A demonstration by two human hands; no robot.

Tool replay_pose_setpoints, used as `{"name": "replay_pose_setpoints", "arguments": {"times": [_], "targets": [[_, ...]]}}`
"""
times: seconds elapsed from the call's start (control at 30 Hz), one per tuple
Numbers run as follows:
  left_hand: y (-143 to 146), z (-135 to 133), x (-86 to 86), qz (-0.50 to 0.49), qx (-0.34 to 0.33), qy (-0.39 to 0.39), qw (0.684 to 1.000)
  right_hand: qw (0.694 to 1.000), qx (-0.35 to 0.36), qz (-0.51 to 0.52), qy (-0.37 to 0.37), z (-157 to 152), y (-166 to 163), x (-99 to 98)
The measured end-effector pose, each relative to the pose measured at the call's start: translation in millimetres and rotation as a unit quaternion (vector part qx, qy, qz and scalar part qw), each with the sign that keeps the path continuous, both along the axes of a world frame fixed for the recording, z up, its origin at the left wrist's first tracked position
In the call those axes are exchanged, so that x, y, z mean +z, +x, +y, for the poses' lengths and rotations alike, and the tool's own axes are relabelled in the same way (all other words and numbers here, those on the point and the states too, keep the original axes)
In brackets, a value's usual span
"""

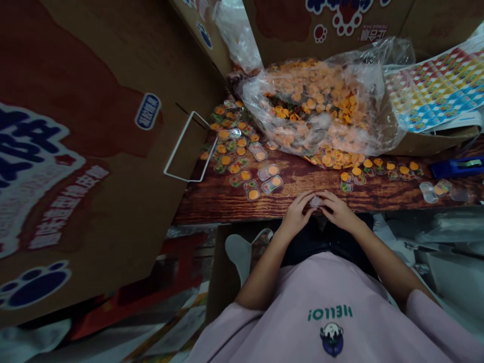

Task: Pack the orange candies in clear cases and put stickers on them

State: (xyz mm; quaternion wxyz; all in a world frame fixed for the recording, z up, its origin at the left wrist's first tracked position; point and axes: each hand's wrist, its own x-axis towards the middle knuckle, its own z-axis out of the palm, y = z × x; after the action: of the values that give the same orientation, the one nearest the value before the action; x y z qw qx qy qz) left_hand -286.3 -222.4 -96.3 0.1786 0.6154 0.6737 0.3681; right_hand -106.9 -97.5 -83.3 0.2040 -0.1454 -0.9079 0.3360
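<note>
At the table's near edge, my left hand (297, 215) and my right hand (339, 212) meet with fingertips closed around a small, pale, clear plastic piece (315, 201). Its exact kind is too small to make out. Just left of my hands lie several small clear plastic cases (272, 184), each with an orange disc in one half. A larger cluster of similar cases (227, 136) spreads farther back on the left. To the right, a row of orange-and-clear pieces (391, 167) lies along the table.
A big clear plastic bag (313, 121) full of orange pieces fills the back middle. Coloured sticker sheets (438, 91) rest on a carton at right, near a blue tape dispenser (457, 168). A tall cardboard box (113, 126) borders the left. A white wire frame (189, 179) leans there.
</note>
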Motion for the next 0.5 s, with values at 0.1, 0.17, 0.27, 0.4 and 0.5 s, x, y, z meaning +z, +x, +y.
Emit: {"name": "replay_pose_setpoints", "arguments": {"times": [0.1, 0.17, 0.27, 0.4, 0.5], "targets": [[1.5, -4.6, 5.1, 0.112, -0.003, -0.017, 0.994, 0.999, 0.022, -0.007, 0.029, -0.3, 1.9, 4.1], [6.1, -10.7, 8.2, 0.184, -0.015, -0.035, 0.982, 0.997, 0.021, -0.03, 0.071, -3.5, 6.8, 8.6], [17.4, -21.2, 10.2, 0.243, -0.029, -0.071, 0.967, 0.988, -0.007, -0.089, 0.129, -15.9, 20.5, 13.2], [36.0, -26.9, 7.8, 0.267, -0.006, -0.11, 0.958, 0.976, -0.059, -0.143, 0.154, -39.0, 36.6, 11.8], [49.2, -22.7, 4.0, 0.265, 0.01, -0.122, 0.957, 0.972, -0.09, -0.158, 0.146, -46.8, 34.5, 13.5]]}}
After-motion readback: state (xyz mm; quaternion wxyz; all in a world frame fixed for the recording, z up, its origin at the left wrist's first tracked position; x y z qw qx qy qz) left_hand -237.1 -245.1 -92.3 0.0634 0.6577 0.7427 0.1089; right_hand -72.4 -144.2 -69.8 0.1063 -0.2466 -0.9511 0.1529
